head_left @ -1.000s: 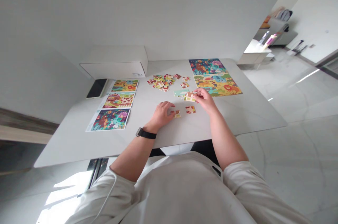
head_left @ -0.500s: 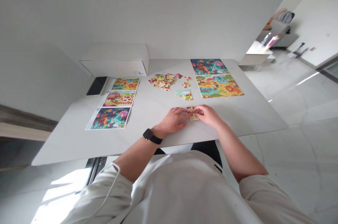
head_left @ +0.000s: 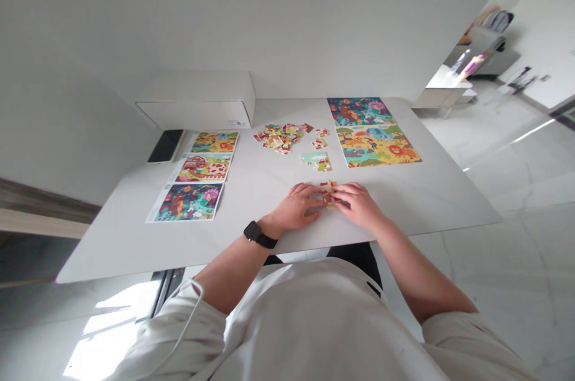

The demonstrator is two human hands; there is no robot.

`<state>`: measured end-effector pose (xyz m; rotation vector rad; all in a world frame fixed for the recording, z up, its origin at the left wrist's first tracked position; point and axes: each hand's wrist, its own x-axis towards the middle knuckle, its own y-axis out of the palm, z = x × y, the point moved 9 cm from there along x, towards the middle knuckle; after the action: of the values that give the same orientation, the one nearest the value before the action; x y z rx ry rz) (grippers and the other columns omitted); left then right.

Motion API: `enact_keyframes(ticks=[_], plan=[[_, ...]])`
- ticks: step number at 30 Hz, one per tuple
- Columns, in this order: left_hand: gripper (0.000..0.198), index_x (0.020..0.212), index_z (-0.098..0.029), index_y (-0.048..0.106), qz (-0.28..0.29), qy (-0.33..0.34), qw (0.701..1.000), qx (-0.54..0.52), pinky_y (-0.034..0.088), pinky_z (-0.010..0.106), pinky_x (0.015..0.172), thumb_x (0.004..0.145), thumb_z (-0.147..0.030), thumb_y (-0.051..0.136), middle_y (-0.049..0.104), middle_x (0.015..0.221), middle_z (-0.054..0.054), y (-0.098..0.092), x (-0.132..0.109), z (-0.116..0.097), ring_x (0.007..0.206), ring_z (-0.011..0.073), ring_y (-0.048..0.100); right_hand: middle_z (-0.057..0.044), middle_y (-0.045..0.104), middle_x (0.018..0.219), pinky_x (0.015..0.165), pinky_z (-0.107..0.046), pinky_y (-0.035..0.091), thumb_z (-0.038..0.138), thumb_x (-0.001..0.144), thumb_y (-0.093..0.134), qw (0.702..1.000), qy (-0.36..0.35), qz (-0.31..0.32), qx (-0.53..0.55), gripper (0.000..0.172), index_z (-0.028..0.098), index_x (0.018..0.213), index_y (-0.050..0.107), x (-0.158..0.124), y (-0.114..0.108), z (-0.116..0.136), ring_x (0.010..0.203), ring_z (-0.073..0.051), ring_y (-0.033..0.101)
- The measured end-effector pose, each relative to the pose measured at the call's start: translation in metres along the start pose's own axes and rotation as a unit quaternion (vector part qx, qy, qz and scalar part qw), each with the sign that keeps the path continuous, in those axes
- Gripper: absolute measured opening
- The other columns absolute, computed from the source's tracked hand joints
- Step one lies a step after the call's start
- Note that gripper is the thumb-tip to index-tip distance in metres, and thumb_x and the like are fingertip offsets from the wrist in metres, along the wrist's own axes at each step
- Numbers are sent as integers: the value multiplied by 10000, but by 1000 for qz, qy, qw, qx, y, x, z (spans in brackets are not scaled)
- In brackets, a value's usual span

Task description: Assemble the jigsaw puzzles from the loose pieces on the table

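Near the front edge of the table, a small cluster of jigsaw puzzle pieces (head_left: 328, 187) lies between my two hands. My left hand (head_left: 296, 206), with a black watch on its wrist, grips the cluster's left side with its fingertips. On the other side, the fingers of my right hand (head_left: 360, 204) are closed on its right edge; they partly cover it. Just beyond is a joined puzzle section (head_left: 317, 161) with a pale sky and green ground. Two loose puzzle pieces (head_left: 319, 144) sit behind that, beside a heap of puzzle pieces (head_left: 277, 139).
Three picture cards (head_left: 204, 168) lie in a column on the left, near a dark-screened phone (head_left: 166, 146). A white box (head_left: 197, 114) stands at the back left against the wall. Two larger finished pictures (head_left: 377, 144) lie at the back right of the white table (head_left: 251, 189).
My right hand has shifted slightly and its fingers now cover more of the cluster's right side. The left hand stays almost in place. The view has moved a little.
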<state>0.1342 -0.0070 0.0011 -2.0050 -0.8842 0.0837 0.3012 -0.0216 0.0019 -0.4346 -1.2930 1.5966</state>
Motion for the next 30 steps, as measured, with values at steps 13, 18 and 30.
enact_keyframes(ticks=[13, 18, 30], plan=[[206, 1046, -303, 839, -65, -102, 993, 0, 454, 527, 1157, 845, -339, 813, 779, 1203, 79, -38, -16, 43, 1163, 324, 678, -84, 775, 1335, 1081, -547, 512, 211, 974, 690, 1000, -2, 16, -24, 350, 306, 1291, 802, -2, 0, 8, 1208, -327, 666], [180, 1022, -316, 852, -61, -96, 993, -2, 444, 537, 1176, 846, -338, 815, 779, 1222, 70, -35, -15, 42, 1181, 321, 675, -94, 760, 1359, 1083, -556, 511, 242, 976, 697, 999, 4, 16, -32, 346, 292, 1306, 790, -4, 2, 9, 1208, -340, 657], [449, 1260, -273, 762, -79, -96, 992, -19, 508, 471, 1059, 817, -273, 837, 783, 1099, 83, -31, -12, 35, 1041, 311, 700, -102, 762, 1331, 1117, -564, 503, 305, 989, 696, 1000, 16, -25, -10, 318, 281, 1293, 787, -1, 4, 3, 1221, -341, 661]])
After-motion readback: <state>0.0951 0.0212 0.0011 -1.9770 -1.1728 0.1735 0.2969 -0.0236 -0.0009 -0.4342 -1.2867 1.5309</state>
